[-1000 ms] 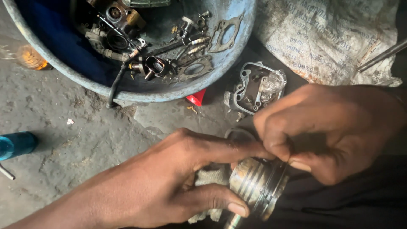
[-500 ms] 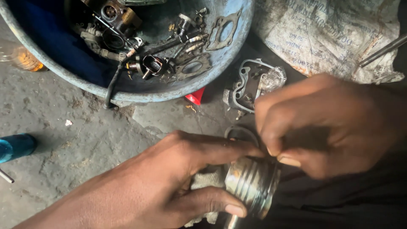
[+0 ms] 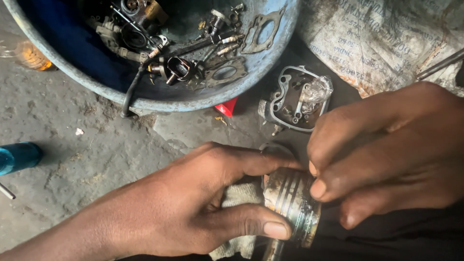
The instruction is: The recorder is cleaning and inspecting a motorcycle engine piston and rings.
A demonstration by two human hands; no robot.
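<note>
Two bare hands close on one grooved, cylindrical metal piston (image 3: 291, 205), dull and grimy, held low in the middle of the view above a dark lap. The left hand (image 3: 193, 203) is wrapped around it from the left, thumb pressed along its lower edge and forefinger laid over its top, with a pale crumpled rag (image 3: 240, 198) bunched between palm and piston. The right hand (image 3: 386, 154) comes in from the right with its fingers curled; the thumb and fingertips (image 3: 319, 187) press against the ringed grooves near the crown. Whether they pinch a ring or only the piston's wall is hidden by the fingers.

Just beyond, on the rough grey concrete floor (image 3: 72, 159), lies a flat metal engine cover (image 3: 295, 99) with a clear crumpled bit of plastic on it. A big round blue-grey basin (image 3: 285, 34) above it holds a jumble of small engine parts and gaskets. A worn printed sack (image 3: 382, 38) lies at upper right, a blue tool handle (image 3: 17, 157) at the left edge, and a small red scrap (image 3: 228, 107) under the basin's rim.

As a judgement: the grip looks greasy, so the piston could twist or slip out of the rag and drop onto the concrete, denting its skirt. Hard thumb pressure at the grooves could also snap or spring a thin ring, or nick a fingertip on its edge.
</note>
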